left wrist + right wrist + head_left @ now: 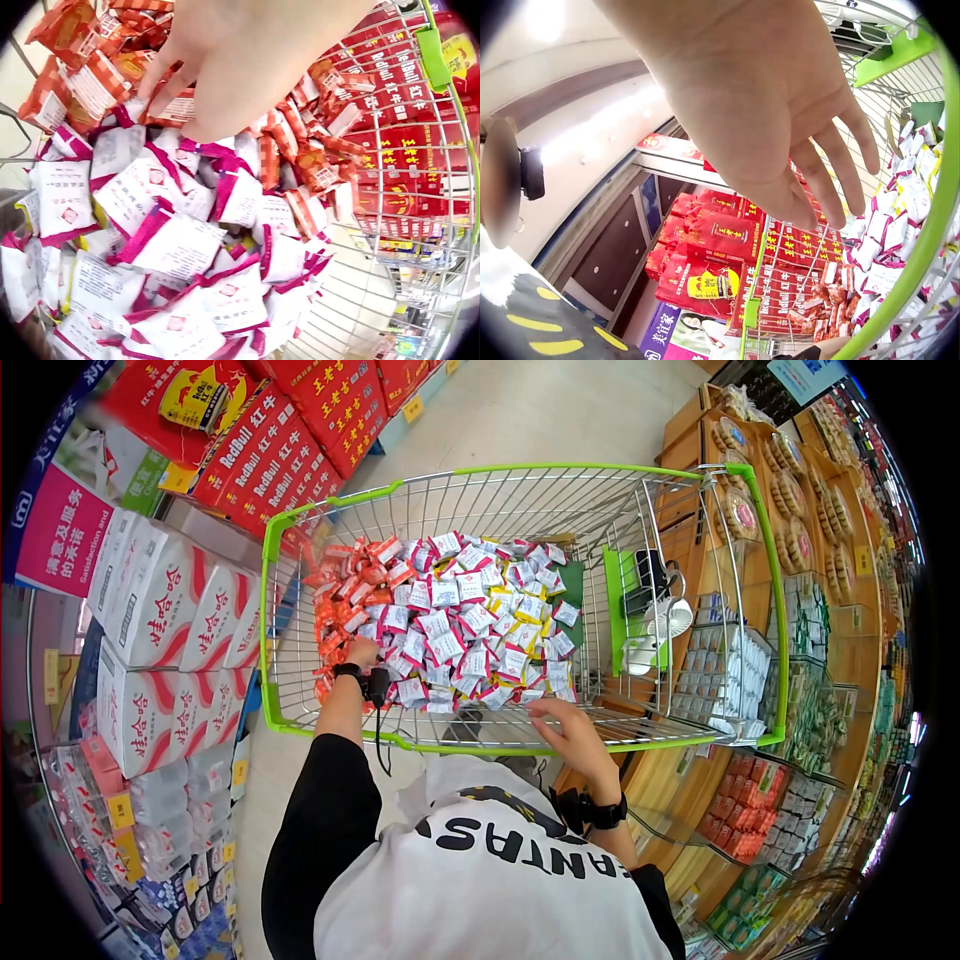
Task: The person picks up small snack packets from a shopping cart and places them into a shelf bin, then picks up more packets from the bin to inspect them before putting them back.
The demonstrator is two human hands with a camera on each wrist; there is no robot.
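A wire shopping cart with a green rim (520, 468) stands in front of me, heaped with small snack packets. Orange packets (340, 595) lie on the left, white and magenta packets (460, 620) fill the middle. My left hand (360, 653) reaches down into the pile where the two colours meet. In the left wrist view its fingers (161, 79) curl onto an orange packet (178, 109). My right hand (555, 722) hovers over the cart's near rim with straight fingers (832, 172), holding nothing, the green rim (930, 247) just below it.
Red Bull cartons (265, 465) and stacked white boxes (170, 620) line the left side, with bottled water (190, 800) below. Wooden shelves of packaged goods (790, 660) stand to the right. A black device and white items (655, 600) sit at the cart's right side. The tiled aisle (540, 410) runs ahead.
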